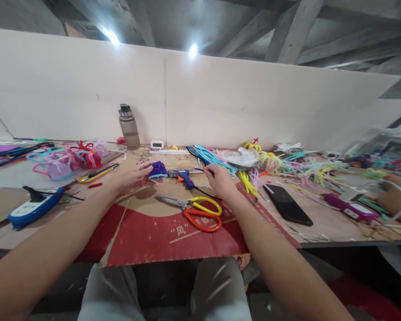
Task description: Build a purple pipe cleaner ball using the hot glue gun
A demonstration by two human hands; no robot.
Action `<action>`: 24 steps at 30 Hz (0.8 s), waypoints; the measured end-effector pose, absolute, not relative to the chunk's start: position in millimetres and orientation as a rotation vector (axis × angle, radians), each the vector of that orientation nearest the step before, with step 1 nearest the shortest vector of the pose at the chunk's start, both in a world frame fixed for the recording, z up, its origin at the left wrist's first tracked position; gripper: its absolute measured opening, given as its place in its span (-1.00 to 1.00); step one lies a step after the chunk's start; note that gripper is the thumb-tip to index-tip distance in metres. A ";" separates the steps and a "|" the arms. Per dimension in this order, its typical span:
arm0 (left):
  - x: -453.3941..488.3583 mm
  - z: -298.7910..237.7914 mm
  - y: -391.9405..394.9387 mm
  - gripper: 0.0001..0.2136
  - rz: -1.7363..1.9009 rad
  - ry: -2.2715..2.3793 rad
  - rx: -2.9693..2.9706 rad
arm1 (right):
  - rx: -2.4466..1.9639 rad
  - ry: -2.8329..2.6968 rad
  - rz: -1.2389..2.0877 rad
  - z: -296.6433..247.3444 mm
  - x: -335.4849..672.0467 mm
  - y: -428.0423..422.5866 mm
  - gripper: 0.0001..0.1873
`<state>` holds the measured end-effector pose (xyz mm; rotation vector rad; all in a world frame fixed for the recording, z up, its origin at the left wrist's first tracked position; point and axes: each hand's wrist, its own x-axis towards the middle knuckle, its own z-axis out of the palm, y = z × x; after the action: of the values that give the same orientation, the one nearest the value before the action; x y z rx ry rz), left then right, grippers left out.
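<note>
My left hand is closed around a small purple pipe-cleaner piece, held just above the cardboard sheet. My right hand pinches the end of a thin purple pipe cleaner that points toward the purple piece. A blue and orange glue gun lies between the two hands. Scissors with yellow and orange handles lie on the red-printed cardboard just in front of my hands.
A black phone lies right of my right hand. Loose pipe cleaners cover the right side. A power strip, pink and red shapes and a bottle are on the left. Another person's arm rests far right.
</note>
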<state>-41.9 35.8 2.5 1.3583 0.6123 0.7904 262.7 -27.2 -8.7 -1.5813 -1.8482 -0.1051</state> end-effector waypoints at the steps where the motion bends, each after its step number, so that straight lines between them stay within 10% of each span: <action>1: -41.7 2.5 35.6 -0.66 0.794 0.606 1.351 | -1.646 -1.844 -0.127 -9.2 263.6 -27.1 -0.78; 24: -42.1 4.8 34.8 -0.61 0.987 0.720 1.237 | -2.101 -1.831 -0.055 -9.3 279.5 -25.9 -0.76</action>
<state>-42.1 34.8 4.8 1.2369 0.7200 0.9867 279.5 -25.9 -9.3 -2.1014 -1.8310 -0.0553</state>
